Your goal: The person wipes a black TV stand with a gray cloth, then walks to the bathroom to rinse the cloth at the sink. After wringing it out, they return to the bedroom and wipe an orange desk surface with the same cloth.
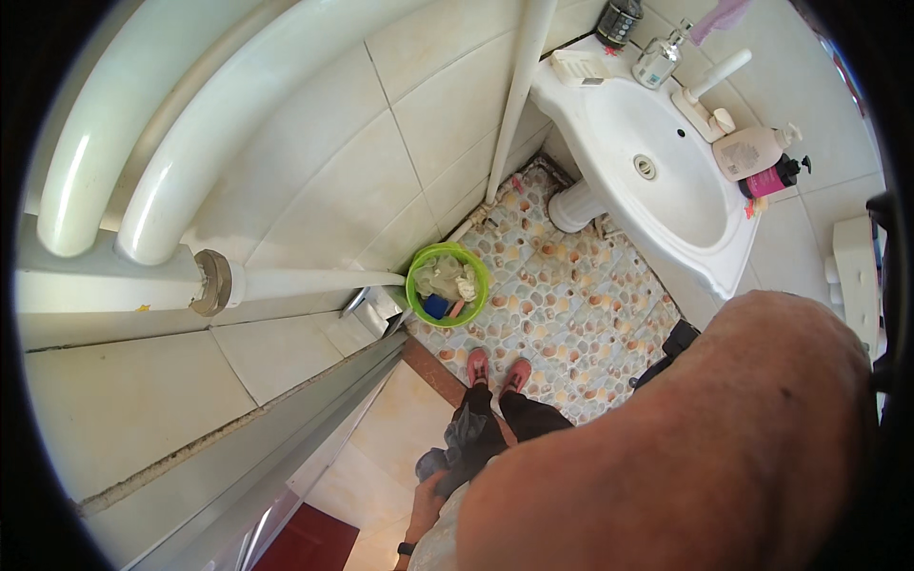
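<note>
At my left side, low in the view, my left hand (pixel 428 497) is closed on a crumpled grey-blue bundle (pixel 457 442), thin cloth or plastic; I cannot tell which. A dark band circles that wrist. The bundle hangs in front of my dark trousers (pixel 532 417). My bare right arm (pixel 664 442) is raised and bent, filling the lower right, and its hand is out of view. Before my feet, in pink shoes (pixel 478 365), a green waste bin (pixel 485 275) holds crumpled pale waste and a blue item (pixel 436 307).
A white pedestal washbasin (pixel 614 135) stands ahead right, with pump bottles (pixel 746 151), a soap dish (pixel 577 68) and a faucet (pixel 703 107). White radiator pipes (pixel 193 143) line the left wall. A reddish-brown threshold (pixel 435 375) edges the pebble-patterned floor (pixel 564 307).
</note>
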